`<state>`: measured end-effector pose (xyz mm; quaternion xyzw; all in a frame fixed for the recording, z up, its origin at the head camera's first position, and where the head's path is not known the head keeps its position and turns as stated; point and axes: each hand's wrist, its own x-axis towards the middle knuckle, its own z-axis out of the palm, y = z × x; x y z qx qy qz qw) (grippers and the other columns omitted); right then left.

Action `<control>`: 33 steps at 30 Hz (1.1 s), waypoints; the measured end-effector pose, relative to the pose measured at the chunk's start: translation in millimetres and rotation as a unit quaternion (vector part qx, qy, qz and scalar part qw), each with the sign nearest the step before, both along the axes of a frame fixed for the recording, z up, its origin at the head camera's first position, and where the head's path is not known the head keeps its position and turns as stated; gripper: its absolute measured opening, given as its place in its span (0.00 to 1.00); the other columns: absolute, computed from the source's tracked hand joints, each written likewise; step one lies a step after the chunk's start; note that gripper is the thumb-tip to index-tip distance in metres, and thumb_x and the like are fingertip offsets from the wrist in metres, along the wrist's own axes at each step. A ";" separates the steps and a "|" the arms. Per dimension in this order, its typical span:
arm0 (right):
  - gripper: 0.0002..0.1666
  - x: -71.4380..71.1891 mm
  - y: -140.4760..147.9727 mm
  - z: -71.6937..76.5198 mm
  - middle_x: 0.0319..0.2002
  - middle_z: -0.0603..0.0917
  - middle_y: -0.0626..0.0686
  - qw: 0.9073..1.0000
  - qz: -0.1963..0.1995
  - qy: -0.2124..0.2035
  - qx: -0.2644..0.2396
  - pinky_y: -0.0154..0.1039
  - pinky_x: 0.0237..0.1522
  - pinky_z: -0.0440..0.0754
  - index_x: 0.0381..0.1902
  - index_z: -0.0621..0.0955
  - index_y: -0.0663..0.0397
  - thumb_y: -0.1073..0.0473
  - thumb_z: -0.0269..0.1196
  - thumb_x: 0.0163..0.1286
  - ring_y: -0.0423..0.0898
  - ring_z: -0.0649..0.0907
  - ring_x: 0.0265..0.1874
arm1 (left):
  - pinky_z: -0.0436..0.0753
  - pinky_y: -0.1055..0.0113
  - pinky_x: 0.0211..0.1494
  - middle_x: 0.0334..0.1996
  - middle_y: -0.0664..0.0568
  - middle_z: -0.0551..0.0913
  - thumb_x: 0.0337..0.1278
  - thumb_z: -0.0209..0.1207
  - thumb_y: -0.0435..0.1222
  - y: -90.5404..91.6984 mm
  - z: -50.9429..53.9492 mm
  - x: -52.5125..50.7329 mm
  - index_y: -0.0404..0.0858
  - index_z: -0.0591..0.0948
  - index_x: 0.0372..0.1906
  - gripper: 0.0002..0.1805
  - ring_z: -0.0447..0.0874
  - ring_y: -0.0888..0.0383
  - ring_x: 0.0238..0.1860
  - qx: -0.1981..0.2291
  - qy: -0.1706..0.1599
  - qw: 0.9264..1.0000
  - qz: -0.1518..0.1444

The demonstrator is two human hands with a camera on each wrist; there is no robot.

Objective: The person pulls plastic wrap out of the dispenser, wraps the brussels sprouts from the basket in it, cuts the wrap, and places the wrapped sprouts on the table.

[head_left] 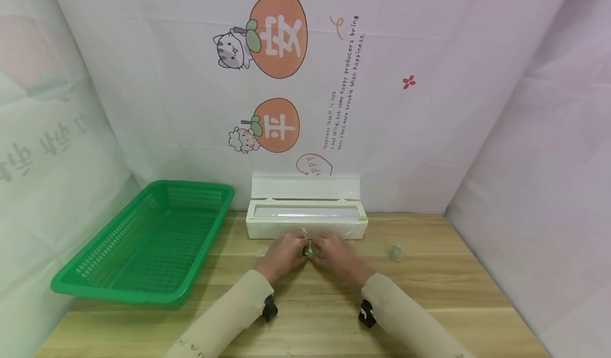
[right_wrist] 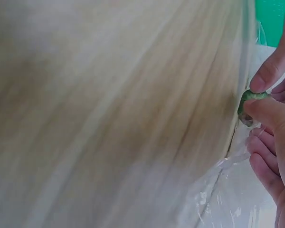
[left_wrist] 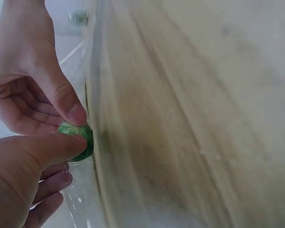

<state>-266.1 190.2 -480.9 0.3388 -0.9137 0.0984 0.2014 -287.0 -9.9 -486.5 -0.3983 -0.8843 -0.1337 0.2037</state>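
Between my two hands, close to the front of a white cling film box [head_left: 305, 228], sits a small round green vegetable [head_left: 308, 252], with clear film around it. My left hand [head_left: 285, 253] pinches its left side, the thumb lying across it in the left wrist view. From the other side my right hand [head_left: 338, 256] grips it with the thumb bent over it, seen in the right wrist view. Clear cling film [right_wrist: 216, 190] spreads under and around the fingers. Both hands hide part of the vegetable, and its exact kind cannot be told.
To the left stands a green plastic basket [head_left: 179, 293]. A second small green round thing [head_left: 395, 252], apparently wrapped in film, lies on the wooden table [head_left: 429, 299] at the right. The box's lid [head_left: 305, 187] stands raised against the printed cloth backdrop [head_left: 382, 135].
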 end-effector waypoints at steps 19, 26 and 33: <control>0.11 33.3 4.1 45.5 0.35 0.89 0.47 0.997 0.065 0.031 0.007 0.29 0.36 0.88 0.38 0.87 0.54 0.60 0.79 0.61 0.40 0.88 0.34 | 0.90 0.65 0.45 0.36 0.52 0.88 0.52 0.79 0.35 -8.2 48.5 39.8 0.40 0.90 0.41 0.12 0.87 0.57 0.40 0.007 0.003 0.999 -0.036; 0.12 37.9 3.7 70.0 0.35 0.90 0.48 0.996 0.077 0.044 0.006 0.30 0.36 0.88 0.39 0.87 0.54 0.61 0.79 0.60 0.41 0.89 0.34 | 0.90 0.68 0.44 0.37 0.53 0.88 0.52 0.78 0.33 -9.0 71.0 45.8 0.40 0.89 0.40 0.10 0.88 0.58 0.40 0.015 -0.006 0.999 -0.034; 0.11 44.5 4.7 80.6 0.34 0.90 0.47 0.997 0.081 0.007 0.017 0.26 0.36 0.87 0.38 0.87 0.53 0.60 0.78 0.61 0.39 0.88 0.33 | 0.89 0.70 0.43 0.36 0.54 0.88 0.51 0.78 0.33 -8.4 78.9 51.8 0.40 0.89 0.38 0.10 0.88 0.59 0.38 0.010 -0.032 0.998 -0.049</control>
